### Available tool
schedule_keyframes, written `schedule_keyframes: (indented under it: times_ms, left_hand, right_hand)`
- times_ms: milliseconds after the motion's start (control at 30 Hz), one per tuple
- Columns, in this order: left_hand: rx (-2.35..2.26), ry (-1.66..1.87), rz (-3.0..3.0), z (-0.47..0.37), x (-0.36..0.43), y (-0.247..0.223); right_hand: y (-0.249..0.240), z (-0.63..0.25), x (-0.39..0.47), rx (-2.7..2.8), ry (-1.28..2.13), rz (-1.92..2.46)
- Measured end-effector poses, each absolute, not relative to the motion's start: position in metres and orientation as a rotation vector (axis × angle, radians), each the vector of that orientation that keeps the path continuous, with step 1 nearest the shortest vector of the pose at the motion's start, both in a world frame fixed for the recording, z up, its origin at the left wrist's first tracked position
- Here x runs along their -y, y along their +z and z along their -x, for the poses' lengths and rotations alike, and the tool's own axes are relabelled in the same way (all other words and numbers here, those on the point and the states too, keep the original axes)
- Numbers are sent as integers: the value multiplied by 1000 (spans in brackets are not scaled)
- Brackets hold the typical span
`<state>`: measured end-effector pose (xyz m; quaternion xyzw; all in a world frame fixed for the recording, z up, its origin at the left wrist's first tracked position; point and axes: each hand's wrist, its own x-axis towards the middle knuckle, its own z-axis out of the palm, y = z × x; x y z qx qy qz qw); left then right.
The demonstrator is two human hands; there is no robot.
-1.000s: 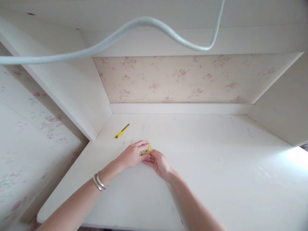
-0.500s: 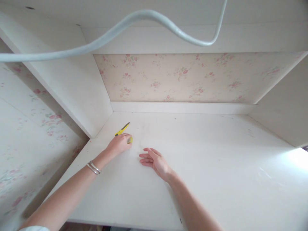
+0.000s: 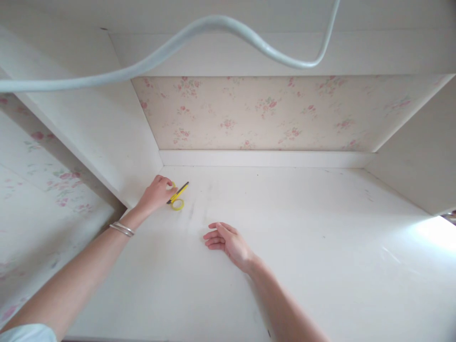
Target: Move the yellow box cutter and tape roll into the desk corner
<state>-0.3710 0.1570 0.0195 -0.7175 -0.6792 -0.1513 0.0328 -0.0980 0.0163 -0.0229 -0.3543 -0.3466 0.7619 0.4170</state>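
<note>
My left hand (image 3: pixel 157 194) is at the left side of the white desktop, its thumb and fingers curled around a yellow ring, seemingly a roll of tape (image 3: pixel 174 184), mostly hidden by the fingers. A yellow and black utility knife (image 3: pixel 181 190) lies slanted beside it, close to the thumb. Just below the knife, a second yellow roll of tape (image 3: pixel 177 204) rests flat on the surface. Near the middle, my right hand (image 3: pixel 230 241) rests on its edge, palm turned left, fingers loosely apart and holding nothing.
A white desktop (image 3: pixel 302 266) runs back to a low ledge and flowered wallpaper (image 3: pixel 267 114). White side panels (image 3: pixel 107 137) stand left and right, with a shelf overhead. A pale cable (image 3: pixel 213 21) crosses the top of the view.
My left hand has moved left and away from me, leaving one roll of tape lying by the knife, and is now at another roll. My right hand has barely moved.
</note>
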Motion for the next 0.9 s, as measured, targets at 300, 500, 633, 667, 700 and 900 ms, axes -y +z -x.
schedule_keyframes:
  times_ms: [300,500,633,667,700,900]
  left_hand:
    - [2202,-526,2441,380,-212,-8]
    - [2233,-604,2524,377,-213,-14]
    - [2206,-563,2665,390,-206,-7]
    - [2165,-493,2733,393,-203,-6]
    - [2105,-403,2804,395,-200,-4]
    - [1828,-31,2996,390,-188,-11]
  right_hand:
    - [-26,97,-19,831,1926,848]
    - [-25,96,-20,820,1931,828]
    - [-26,97,-20,809,1937,827]
    - [-26,97,-20,806,1938,826]
    - [-27,97,-20,804,1939,825]
    - [-26,98,-21,821,1927,842]
